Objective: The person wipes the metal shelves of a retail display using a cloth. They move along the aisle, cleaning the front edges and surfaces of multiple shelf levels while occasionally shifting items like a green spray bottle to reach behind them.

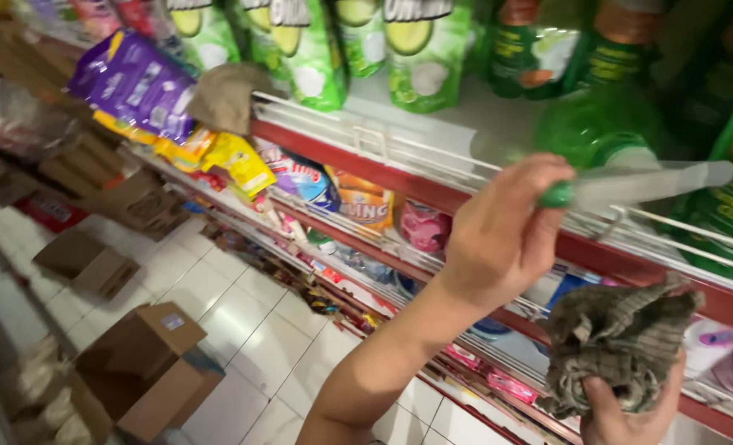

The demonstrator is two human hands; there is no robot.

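Up high, left hand (502,235) grips green bottle (601,136)

Rough woven cloth rag (622,342), glossy plastic pouches (309,49), smooth white floor tiles (243,321).

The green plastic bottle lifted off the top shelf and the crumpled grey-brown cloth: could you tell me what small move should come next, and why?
Probably bring the crumpled grey-brown cloth up to the green plastic bottle. The left hand grips the bottle's handle and holds it blurred in front of the white wire rail, clear of the shelf, while the right hand has the cloth bunched just below it, not yet touching.
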